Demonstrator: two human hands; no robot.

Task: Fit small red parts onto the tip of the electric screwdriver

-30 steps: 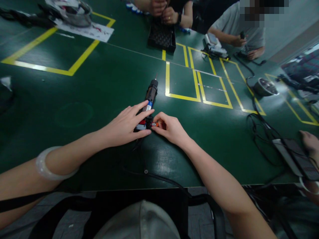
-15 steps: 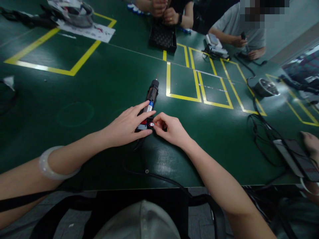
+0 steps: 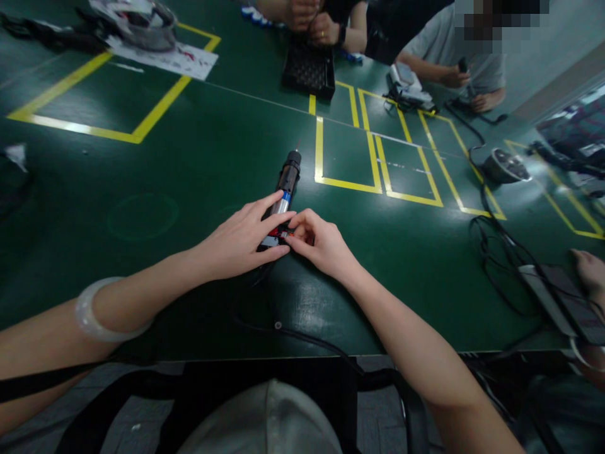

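Observation:
An electric screwdriver [image 3: 289, 170] with part of its housing open lies on the green table, its thin bit pointing away from me. A silver and blue motor section shows between its dark front and the red part near my fingers. My left hand [image 3: 236, 238] lies across its rear half, fingers and thumb spread around the body and holding it against the table. At the screwdriver's right side, my right hand [image 3: 324, 244] pinches a small white wire connector [image 3: 285, 234] with red wires between thumb and index finger. My fingertips partly hide the connector, so I cannot tell whether it is seated.
A black cable [image 3: 312, 341] runs along the table's front edge. Yellow tape [image 3: 350, 185] marks rectangles on the tabletop. Across the table, a person's hands work above a black tray [image 3: 309, 72]. A metal bowl [image 3: 505, 166] and a grey device [image 3: 548, 296] with cables lie to the right.
My right fingertips have moved slightly left, bringing the white connector closer in against the screwdriver. My left hand stays nearly still.

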